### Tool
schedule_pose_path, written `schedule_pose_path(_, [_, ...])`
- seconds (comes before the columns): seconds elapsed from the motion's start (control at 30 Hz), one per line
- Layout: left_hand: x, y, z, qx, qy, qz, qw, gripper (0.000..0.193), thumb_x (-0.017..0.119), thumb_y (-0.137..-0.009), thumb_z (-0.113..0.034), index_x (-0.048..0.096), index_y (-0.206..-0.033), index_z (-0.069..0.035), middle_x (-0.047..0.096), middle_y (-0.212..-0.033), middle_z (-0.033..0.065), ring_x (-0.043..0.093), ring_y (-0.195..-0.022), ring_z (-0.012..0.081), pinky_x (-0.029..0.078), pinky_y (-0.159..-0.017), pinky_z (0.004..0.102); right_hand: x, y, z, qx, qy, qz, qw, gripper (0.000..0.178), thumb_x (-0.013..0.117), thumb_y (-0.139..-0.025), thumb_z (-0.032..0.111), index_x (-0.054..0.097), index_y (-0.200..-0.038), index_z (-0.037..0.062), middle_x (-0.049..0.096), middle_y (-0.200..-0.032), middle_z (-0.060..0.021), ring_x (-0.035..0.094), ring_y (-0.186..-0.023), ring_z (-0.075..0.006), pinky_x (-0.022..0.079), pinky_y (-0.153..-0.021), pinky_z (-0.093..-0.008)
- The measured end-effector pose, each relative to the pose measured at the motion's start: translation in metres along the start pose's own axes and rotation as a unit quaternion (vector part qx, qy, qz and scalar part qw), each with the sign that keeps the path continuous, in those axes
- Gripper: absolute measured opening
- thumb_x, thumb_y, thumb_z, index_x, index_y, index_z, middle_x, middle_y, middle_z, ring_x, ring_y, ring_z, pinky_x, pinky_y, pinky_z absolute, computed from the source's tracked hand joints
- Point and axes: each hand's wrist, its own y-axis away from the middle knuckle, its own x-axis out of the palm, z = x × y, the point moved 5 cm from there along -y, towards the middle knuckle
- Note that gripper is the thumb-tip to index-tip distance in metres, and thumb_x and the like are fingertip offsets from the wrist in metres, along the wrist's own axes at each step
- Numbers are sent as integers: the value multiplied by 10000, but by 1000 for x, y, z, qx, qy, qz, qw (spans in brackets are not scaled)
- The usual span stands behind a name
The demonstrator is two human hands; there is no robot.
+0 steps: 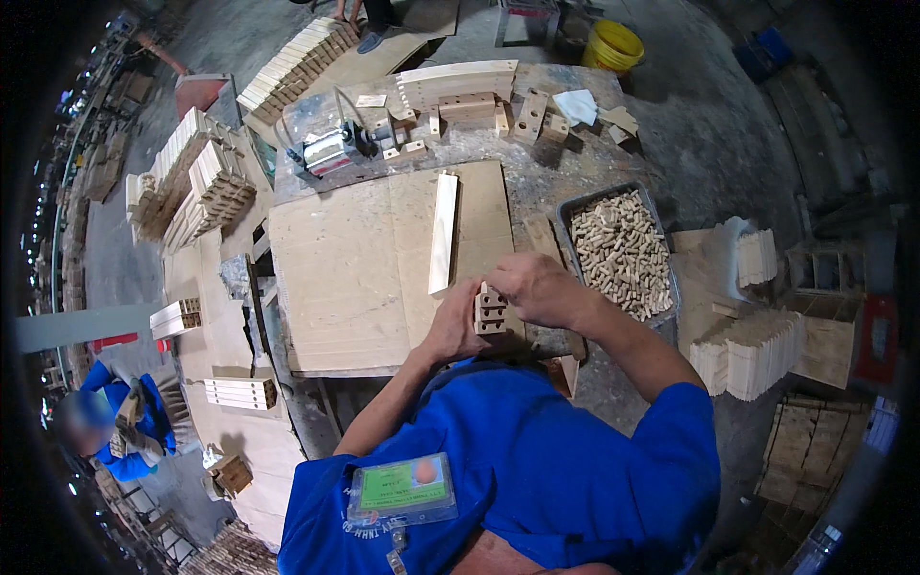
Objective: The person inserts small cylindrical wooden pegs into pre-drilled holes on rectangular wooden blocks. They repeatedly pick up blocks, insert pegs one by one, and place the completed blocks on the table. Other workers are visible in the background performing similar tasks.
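My left hand (454, 324) is closed around a small stack of wooden slats (491, 316), held with its drilled ends up near the table's front edge. Two columns of dark holes show in those ends. At the stack's upper right, my right hand (539, 289) has its fingers pinched together; whatever they hold is hidden. A single pale slat (444, 230) lies lengthwise on a cardboard sheet (345, 278) just beyond my left hand. To the right of my right hand stands a dark tray (677, 287) heaped with short wooden dowels (618, 251).
A metal clamp-like device (331, 151) and drilled wood blocks (530, 117) line the table's back. A yellow bucket (613, 46) stands beyond. Slat stacks lie left (206, 177) and right (752, 355). At the lower left, another person (144, 417) in blue holds wood pieces.
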Motion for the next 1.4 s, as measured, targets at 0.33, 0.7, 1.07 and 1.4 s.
schedule_pose_path(0.33, [8,-12,0,-48,-36,14,998,800,970,-729,-297,557,-1367,-47,695,-1213,132,684,-1127,287,543,-995,409,12,1,-13,115,-23,-43,992,155,678,-904,114,698,-1016,10,695,-964,-210,706,-919,-431,574,-849,-519])
schedule_pose_path(0.7, [2,-9,-12,-30,-68,36,997,911,997,-727,-259,481,-1452,-63,681,-1218,97,686,-1121,217,575,-982,374,38,192,-222,553,121,-169,807,156,744,-963,223,738,-1014,76,694,-1071,-150,698,-1003,-362,559,-881,-468])
schedule_pose_path(1.07, [1,-5,-4,-50,-4,13,999,790,955,-754,-310,559,-1400,-84,679,-1219,134,683,-1139,308,556,-1002,414,57,196,-225,601,38,-192,774,168,789,-950,232,705,-1019,103,766,-1061,-109,731,-1016,-340,562,-855,-475])
schedule_pose_path(1.4, [5,-3,6,-38,14,11,999,835,965,-729,-255,536,-1426,-88,645,-1233,132,666,-1156,311,548,-1009,391,29,148,-176,369,-140,-309,866,150,720,-987,90,753,-1110,10,751,-964,-121,723,-892,-287,572,-808,-374])
